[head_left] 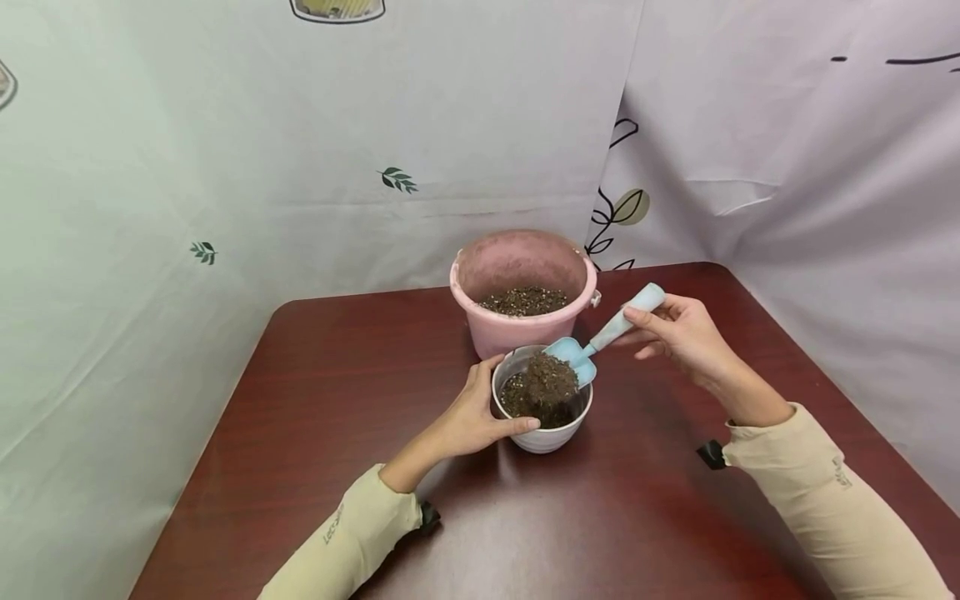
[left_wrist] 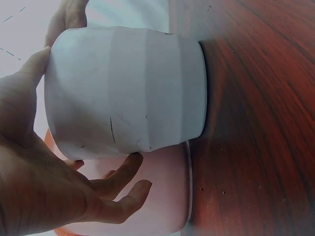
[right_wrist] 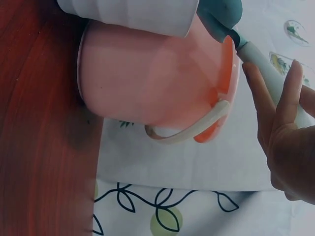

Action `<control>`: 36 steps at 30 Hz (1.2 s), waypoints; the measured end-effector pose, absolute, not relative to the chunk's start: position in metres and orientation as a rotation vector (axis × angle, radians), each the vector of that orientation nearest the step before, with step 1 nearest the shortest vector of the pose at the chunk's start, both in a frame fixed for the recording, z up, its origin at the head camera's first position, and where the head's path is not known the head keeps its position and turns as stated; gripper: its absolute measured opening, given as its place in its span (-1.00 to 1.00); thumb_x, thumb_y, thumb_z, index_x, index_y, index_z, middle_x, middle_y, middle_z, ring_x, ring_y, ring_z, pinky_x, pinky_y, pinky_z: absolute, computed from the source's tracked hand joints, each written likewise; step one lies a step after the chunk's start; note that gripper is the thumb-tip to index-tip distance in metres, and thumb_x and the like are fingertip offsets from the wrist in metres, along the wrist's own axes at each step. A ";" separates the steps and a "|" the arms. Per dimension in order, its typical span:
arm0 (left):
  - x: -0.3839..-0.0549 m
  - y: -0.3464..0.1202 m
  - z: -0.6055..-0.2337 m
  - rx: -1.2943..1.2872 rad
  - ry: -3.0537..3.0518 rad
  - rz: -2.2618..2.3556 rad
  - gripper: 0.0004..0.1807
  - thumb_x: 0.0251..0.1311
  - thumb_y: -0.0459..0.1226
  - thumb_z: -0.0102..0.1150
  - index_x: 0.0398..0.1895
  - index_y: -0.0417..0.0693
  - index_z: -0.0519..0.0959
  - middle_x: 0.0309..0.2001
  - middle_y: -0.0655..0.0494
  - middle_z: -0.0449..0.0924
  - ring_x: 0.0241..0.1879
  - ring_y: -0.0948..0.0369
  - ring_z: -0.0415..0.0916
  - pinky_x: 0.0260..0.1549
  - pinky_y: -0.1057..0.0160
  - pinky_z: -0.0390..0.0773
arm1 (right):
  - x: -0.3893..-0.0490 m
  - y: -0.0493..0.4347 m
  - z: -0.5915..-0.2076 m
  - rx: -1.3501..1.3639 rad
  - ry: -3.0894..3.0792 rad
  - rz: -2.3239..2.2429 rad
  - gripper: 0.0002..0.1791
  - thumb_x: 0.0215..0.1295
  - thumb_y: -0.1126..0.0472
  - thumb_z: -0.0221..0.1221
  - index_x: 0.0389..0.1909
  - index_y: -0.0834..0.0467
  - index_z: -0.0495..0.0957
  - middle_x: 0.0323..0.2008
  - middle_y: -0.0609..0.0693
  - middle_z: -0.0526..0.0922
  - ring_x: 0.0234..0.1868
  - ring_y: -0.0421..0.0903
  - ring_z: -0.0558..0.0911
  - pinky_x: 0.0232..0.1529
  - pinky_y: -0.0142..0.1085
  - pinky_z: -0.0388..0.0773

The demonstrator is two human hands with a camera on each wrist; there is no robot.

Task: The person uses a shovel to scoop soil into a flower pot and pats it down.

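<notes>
A white flowerpot (head_left: 546, 440) stands on the table, partly filled with dark soil. My left hand (head_left: 474, 417) grips it from the left, thumb over the near rim and fingers around the far side. In the left wrist view, the ridged side of the flowerpot (left_wrist: 128, 91) sits between thumb and fingers. My right hand (head_left: 686, 337) holds a light blue hand trowel (head_left: 622, 323) by its handle. The trowel's scoop tilts down over the pot's right rim, with a clump of soil (head_left: 551, 379) at its front. In the right wrist view, fingers (right_wrist: 288, 98) lie along the handle.
Right behind the pot stands a pink bucket (head_left: 517, 332) with soil inside and a pale handle (right_wrist: 192, 129) hanging on its side. The dark red table (head_left: 360, 375) meets patterned cloth (head_left: 315, 167) at its back and sides.
</notes>
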State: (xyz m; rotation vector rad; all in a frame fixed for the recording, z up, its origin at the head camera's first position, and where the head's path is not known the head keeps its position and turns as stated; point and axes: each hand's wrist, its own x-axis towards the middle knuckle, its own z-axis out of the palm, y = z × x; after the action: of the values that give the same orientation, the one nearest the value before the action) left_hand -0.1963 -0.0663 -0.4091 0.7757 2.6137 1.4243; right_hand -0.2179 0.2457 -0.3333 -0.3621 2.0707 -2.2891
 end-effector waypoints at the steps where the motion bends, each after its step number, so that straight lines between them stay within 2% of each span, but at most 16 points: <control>1: -0.196 -0.066 -0.409 0.774 2.615 1.425 0.09 -0.07 -0.05 0.55 0.45 -0.20 0.09 0.34 -0.25 0.15 0.35 -0.07 0.21 0.31 -0.07 0.25 | -0.218 0.246 -0.333 -0.365 2.073 -2.289 -0.96 0.37 0.33 0.22 -0.26 0.19 0.64 -0.38 0.06 0.77 -0.37 0.00 0.77 -0.55 -0.32 0.64; 12: -0.195 -0.067 -0.409 0.788 2.611 1.431 0.09 -0.06 -0.07 0.56 0.45 -0.23 0.09 0.34 -0.27 0.15 0.35 -0.08 0.21 0.31 -0.07 0.25 | -0.218 0.245 -0.338 -0.468 2.199 -2.222 -0.94 0.36 0.37 0.22 -0.27 0.18 0.65 -0.37 0.01 0.77 -0.38 -0.06 0.77 -0.57 -0.29 0.64; 19: -0.196 -0.067 -0.410 0.798 2.613 1.429 0.09 -0.06 -0.06 0.55 0.45 -0.22 0.08 0.35 -0.26 0.15 0.36 -0.07 0.20 0.31 -0.06 0.25 | -0.218 0.242 -0.338 -0.580 2.263 -2.202 -0.92 0.32 0.43 0.22 -0.20 0.29 0.64 -0.36 -0.01 0.76 -0.36 -0.07 0.77 -0.60 -0.26 0.64; 27: -0.197 -0.065 -0.411 0.793 2.613 1.431 0.10 -0.06 -0.04 0.55 0.45 -0.21 0.09 0.36 -0.24 0.14 0.36 -0.06 0.20 0.32 -0.05 0.24 | -0.217 0.242 -0.335 -0.630 2.340 -2.195 -0.77 0.28 0.49 0.23 -0.23 0.10 0.70 -0.35 -0.07 0.74 -0.35 -0.18 0.75 -0.63 -0.23 0.63; 36: -0.196 -0.066 -0.410 0.773 2.616 1.426 0.11 -0.06 -0.02 0.55 0.45 -0.21 0.08 0.36 -0.23 0.14 0.37 -0.06 0.19 0.33 -0.05 0.23 | -0.216 0.239 -0.332 -0.726 2.425 -2.156 -0.74 0.25 0.51 0.25 -0.16 0.13 0.69 -0.35 -0.03 0.74 -0.36 -0.17 0.75 -0.64 -0.21 0.62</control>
State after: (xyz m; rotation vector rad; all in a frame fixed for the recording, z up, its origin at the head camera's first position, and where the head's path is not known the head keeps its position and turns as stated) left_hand -0.1960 -0.0656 -0.4102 0.7733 2.6157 1.4260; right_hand -0.2159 0.2386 -0.3320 -0.7264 2.4246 -2.1559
